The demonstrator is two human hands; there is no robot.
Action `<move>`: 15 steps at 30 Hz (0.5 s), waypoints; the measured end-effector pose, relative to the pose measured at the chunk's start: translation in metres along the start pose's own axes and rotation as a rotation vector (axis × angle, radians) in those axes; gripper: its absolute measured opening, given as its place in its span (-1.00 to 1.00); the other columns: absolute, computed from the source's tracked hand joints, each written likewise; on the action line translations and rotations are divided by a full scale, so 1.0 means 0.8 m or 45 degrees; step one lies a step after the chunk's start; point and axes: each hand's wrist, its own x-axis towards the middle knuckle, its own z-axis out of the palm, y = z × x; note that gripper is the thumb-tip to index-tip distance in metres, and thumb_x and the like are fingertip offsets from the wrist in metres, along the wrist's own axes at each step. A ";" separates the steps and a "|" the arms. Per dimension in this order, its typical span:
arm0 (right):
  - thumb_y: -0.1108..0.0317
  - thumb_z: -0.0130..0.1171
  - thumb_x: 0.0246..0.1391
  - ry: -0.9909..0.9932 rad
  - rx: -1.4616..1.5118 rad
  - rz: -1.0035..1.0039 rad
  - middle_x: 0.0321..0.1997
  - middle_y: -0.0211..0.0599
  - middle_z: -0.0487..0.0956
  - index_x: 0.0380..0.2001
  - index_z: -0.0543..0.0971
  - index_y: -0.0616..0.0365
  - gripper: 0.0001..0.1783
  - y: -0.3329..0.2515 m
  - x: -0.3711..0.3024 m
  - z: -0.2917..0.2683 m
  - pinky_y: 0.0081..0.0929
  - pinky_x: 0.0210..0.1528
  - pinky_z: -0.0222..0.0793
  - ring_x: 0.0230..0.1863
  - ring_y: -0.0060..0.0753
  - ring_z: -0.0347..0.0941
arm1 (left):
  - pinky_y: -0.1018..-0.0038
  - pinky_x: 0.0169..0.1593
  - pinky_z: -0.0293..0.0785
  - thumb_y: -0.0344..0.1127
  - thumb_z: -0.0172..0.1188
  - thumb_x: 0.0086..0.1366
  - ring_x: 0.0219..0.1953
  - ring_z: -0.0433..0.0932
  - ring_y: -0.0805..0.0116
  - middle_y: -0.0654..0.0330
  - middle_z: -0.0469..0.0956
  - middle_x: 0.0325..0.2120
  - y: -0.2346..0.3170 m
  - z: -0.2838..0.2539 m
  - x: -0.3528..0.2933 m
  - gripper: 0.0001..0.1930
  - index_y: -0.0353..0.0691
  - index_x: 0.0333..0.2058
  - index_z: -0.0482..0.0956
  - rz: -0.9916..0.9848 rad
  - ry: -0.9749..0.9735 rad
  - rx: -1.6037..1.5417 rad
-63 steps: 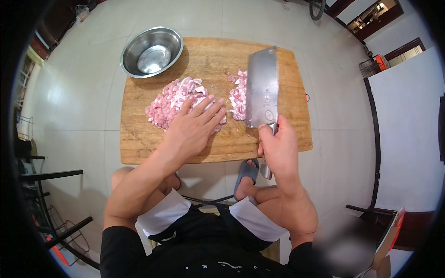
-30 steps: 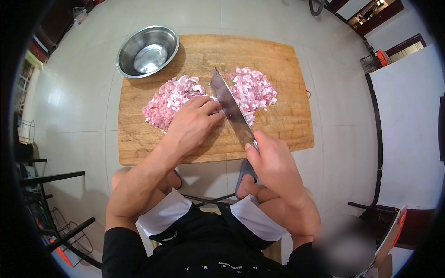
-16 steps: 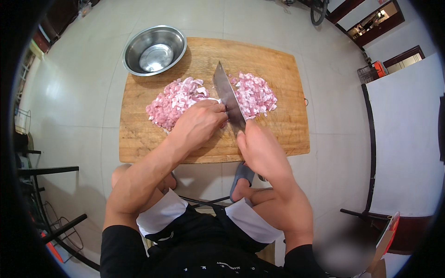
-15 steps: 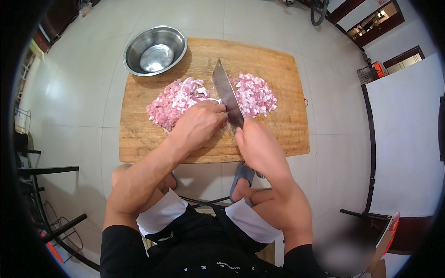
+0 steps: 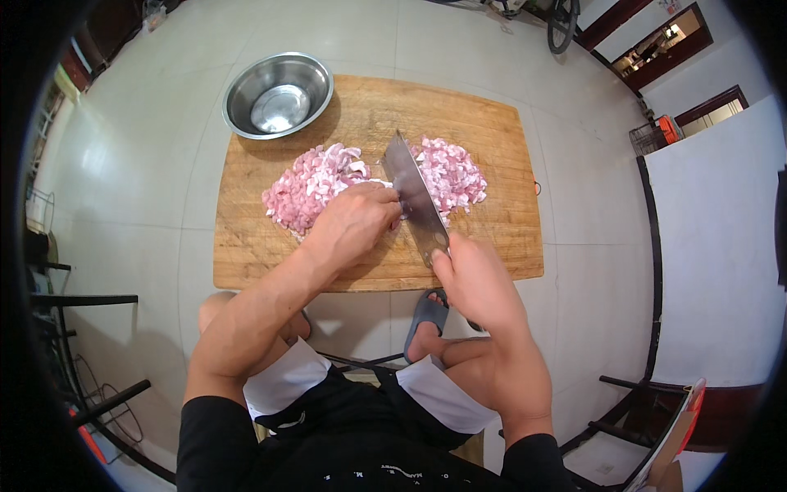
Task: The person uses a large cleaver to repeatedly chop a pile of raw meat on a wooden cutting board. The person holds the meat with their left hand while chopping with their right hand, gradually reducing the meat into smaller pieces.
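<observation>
My right hand (image 5: 479, 277) is wrapped around the handle of a broad-bladed cleaver (image 5: 416, 197), whose blade slants across the middle of the cutting board. Against the blade's left side, my left hand (image 5: 355, 223) has its fingers curled down on some pale meat, mostly covered by the hand. Left of the blade lies a heap of pinkish diced meat (image 5: 302, 187) with paler strips near my fingers. A second heap, of finely chopped meat (image 5: 451, 174), sits just right of the blade. Everything rests on a thick wooden cutting board (image 5: 492, 238).
A metal bowl (image 5: 310, 75) with nothing in it stands on the board's far left corner. My sandalled foot (image 5: 426, 321) is below the near edge. Black metal frames (image 5: 86, 300) rise at the left; a white panel (image 5: 717, 262) stands at the right.
The cleaver has drawn back toward me and slightly right, its handle end now nearer the board's front edge. My left hand stays almost in place on the meat.
</observation>
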 end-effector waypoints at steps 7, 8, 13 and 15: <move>0.30 0.12 0.47 0.008 0.009 0.006 -0.24 0.44 0.69 -0.17 0.56 0.44 -0.69 -0.011 0.004 0.018 0.33 -0.03 0.55 -0.12 0.58 0.65 | 0.08 0.02 0.63 -0.41 0.33 0.31 -0.09 0.69 -0.08 0.05 0.66 -0.22 -0.004 0.000 0.001 -0.93 -0.27 -0.28 0.69 0.016 -0.063 -0.010; 0.29 0.13 0.47 0.053 -0.033 -0.021 -0.24 0.44 0.69 -0.17 0.57 0.43 -0.69 -0.014 0.015 0.016 0.34 -0.02 0.55 -0.12 0.59 0.64 | 0.07 0.02 0.63 -0.41 0.33 0.31 -0.09 0.69 -0.08 0.05 0.66 -0.23 -0.006 0.002 0.004 -0.93 -0.27 -0.29 0.69 0.043 -0.051 -0.018; 0.30 0.16 0.45 0.236 -0.022 -0.171 -0.39 0.24 0.69 -0.17 0.58 0.40 -0.71 0.003 0.081 0.024 0.22 -0.19 0.60 -0.31 0.37 0.70 | 0.07 0.01 0.62 -0.40 0.36 0.29 -0.09 0.69 -0.08 0.06 0.66 -0.25 -0.008 -0.008 0.002 -0.93 -0.27 -0.31 0.69 0.060 -0.112 -0.080; 0.32 0.15 0.42 0.060 0.403 0.007 -0.46 0.02 0.65 -0.18 0.59 0.37 -0.75 0.023 0.091 0.013 0.02 -0.34 0.58 -0.47 0.05 0.67 | 0.07 0.02 0.61 -0.40 0.36 0.29 -0.09 0.69 -0.08 0.06 0.66 -0.25 -0.008 -0.007 0.002 -0.92 -0.27 -0.32 0.69 0.074 -0.095 -0.102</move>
